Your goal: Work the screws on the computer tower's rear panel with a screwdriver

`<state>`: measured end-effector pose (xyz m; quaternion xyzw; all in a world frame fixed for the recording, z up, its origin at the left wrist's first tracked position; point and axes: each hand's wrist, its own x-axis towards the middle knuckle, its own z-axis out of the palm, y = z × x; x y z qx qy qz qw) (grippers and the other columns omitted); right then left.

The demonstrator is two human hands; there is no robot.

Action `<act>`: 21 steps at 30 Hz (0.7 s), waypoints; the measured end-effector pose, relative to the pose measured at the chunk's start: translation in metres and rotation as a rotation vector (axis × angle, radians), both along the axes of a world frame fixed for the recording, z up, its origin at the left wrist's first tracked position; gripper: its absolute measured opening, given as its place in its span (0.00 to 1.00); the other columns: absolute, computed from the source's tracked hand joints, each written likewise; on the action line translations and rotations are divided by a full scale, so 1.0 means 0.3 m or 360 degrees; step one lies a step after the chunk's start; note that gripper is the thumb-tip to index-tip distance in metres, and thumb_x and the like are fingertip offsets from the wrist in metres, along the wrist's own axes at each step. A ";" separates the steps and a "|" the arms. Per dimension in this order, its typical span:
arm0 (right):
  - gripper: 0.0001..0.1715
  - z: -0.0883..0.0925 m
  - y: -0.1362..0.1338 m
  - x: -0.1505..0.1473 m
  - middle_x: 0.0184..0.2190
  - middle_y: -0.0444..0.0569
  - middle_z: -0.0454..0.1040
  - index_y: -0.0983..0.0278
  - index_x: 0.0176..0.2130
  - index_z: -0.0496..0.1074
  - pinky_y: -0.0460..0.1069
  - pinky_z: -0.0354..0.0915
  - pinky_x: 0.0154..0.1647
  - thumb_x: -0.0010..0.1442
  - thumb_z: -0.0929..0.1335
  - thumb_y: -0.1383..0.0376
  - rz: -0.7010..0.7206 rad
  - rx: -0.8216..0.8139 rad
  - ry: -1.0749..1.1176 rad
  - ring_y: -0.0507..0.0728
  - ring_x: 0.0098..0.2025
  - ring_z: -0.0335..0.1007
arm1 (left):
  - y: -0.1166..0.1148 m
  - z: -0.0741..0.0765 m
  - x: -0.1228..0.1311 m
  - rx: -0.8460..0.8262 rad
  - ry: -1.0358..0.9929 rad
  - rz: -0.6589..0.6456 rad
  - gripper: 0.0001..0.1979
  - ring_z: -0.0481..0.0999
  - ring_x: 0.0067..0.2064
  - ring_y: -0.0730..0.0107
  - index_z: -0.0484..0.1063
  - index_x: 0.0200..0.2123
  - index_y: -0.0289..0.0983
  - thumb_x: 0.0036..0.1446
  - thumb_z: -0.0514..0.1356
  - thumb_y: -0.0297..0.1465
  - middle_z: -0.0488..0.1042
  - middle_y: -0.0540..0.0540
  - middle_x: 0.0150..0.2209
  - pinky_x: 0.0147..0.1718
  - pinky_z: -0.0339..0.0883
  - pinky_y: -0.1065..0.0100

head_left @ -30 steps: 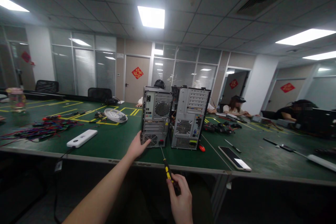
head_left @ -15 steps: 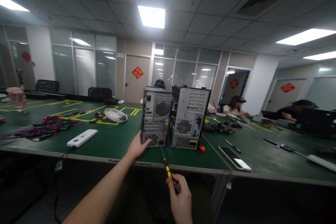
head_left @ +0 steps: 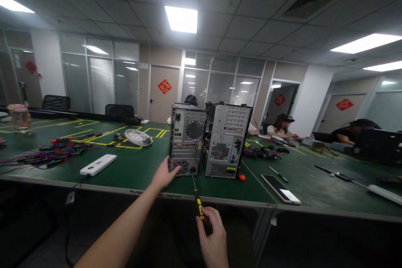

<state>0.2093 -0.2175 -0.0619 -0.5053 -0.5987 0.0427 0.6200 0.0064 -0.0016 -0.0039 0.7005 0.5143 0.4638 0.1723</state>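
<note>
Upright on the green table stands a computer case [head_left: 187,150], its rear side with fan grille and ports facing me. My left hand [head_left: 165,174] holds this case by its lower left edge, thumb across the grille and the other fingers hidden behind the side. Between the fingers of my right hand [head_left: 213,230] is the handle of a black and yellow screwdriver [head_left: 198,203]. Its thin shaft points up and away to the case's bottom edge; whether the tip touches a screw is too small to tell. A second computer case [head_left: 228,142] stands close on the right.
A red-handled tool [head_left: 241,176] lies beside the second case. Rightward are a phone [head_left: 280,189] and a thin screwdriver [head_left: 278,174]. On the left lie a white power bank [head_left: 98,165], a cable heap [head_left: 47,153] and a white round grille [head_left: 138,137]. People sit at the far right.
My right hand and the screwdriver handle have shifted slightly left, and the fingers have changed their hold on it. My left hand and both cases stay where they were.
</note>
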 end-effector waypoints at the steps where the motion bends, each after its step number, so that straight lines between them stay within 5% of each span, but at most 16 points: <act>1: 0.13 -0.005 0.003 0.000 0.45 0.55 0.79 0.61 0.44 0.81 0.50 0.77 0.42 0.68 0.70 0.57 0.0022 -0.0017 0.0035 0.60 0.43 0.80 | 0.000 0.000 0.000 -0.0002 0.0001 0.0002 0.39 0.71 0.67 0.50 0.60 0.68 0.34 0.62 0.63 0.50 0.70 0.31 0.66 0.64 0.63 0.57; 10: 0.17 -0.019 0.013 0.013 0.43 0.54 0.79 0.61 0.43 0.80 0.51 0.76 0.43 0.70 0.68 0.52 0.0033 -0.0075 0.0127 0.60 0.43 0.79 | 0.015 -0.015 0.001 0.0047 -0.0016 -0.0001 0.39 0.73 0.65 0.50 0.61 0.68 0.35 0.61 0.64 0.49 0.72 0.32 0.64 0.63 0.64 0.56; 21: 0.12 -0.013 0.006 0.015 0.48 0.55 0.78 0.58 0.46 0.82 0.52 0.76 0.47 0.68 0.70 0.58 -0.0065 -0.0037 -0.0041 0.61 0.45 0.80 | 0.013 -0.011 0.000 0.0002 -0.0007 0.0003 0.40 0.71 0.66 0.49 0.60 0.68 0.34 0.61 0.63 0.49 0.71 0.32 0.65 0.64 0.63 0.55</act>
